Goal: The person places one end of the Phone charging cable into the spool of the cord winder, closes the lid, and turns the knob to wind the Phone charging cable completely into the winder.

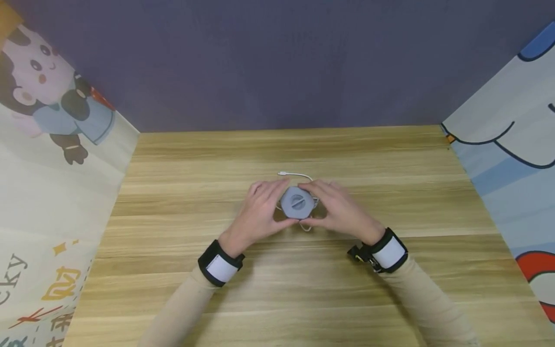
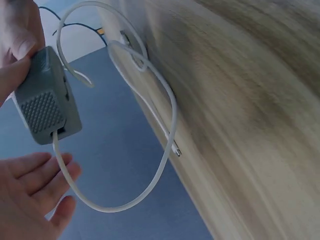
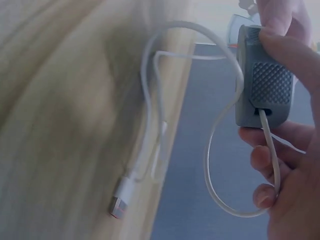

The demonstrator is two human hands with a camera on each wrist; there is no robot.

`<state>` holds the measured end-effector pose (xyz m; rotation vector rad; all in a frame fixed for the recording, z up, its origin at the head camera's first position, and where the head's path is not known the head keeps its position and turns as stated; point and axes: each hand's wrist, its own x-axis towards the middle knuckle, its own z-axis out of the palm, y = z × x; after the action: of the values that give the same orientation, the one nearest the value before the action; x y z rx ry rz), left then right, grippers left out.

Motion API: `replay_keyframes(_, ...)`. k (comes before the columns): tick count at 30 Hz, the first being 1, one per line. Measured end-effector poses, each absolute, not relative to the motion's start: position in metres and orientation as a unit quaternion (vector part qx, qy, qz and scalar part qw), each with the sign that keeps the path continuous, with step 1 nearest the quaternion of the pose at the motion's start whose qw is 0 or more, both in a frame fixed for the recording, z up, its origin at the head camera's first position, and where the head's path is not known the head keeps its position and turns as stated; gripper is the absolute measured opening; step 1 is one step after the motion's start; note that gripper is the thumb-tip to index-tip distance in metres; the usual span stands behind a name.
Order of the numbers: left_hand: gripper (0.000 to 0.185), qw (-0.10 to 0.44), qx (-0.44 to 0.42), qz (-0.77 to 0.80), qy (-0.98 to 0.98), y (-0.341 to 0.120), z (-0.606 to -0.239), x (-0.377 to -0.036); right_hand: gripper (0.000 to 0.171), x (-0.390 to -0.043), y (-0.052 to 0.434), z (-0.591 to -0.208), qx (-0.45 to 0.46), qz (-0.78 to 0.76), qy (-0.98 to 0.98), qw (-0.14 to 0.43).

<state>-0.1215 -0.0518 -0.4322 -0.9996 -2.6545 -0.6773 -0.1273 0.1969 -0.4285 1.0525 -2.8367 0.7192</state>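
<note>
Two hands meet over the middle of a wooden table (image 1: 182,202), nearer its far edge than its near one. Between them is a small grey hexagonal cable holder (image 1: 297,203) with a round slotted cap on top and dimpled sides, lifted off the wood. The left hand (image 1: 259,212) grips its left side with thumb and curled fingers; the right hand (image 1: 340,209) grips its right side the same way. A thin white charging cable (image 2: 167,125) comes out of a slot in the holder's side, hangs in loose loops, and trails onto the table, where its plug end (image 1: 282,173) lies just beyond the hands. Black-and-white wristbands (image 1: 219,263) sit over beige sleeves.
</note>
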Motion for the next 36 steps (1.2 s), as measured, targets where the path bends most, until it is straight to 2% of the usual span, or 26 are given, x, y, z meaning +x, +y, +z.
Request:
replay_keyframes(7,0.091,0.055,-0.346,-0.208,-0.913,-0.052,-0.437,-0.121,0.089,-0.124,0.191,-0.443,0.34,0.222,-0.914,0.017)
replay_keyframes(15,0.089,0.016,-0.34,-0.193,-0.92,-0.053,-0.447,-0.12,0.09,-0.122,0.186,-0.456,0.345,0.203,-0.916,0.012)
replay_keyframes(36,0.087,-0.021,-0.324,-0.173,-0.93,-0.05,-0.463,-0.115,0.088,-0.119,0.18,-0.47,0.347,0.177,-0.921,-0.012)
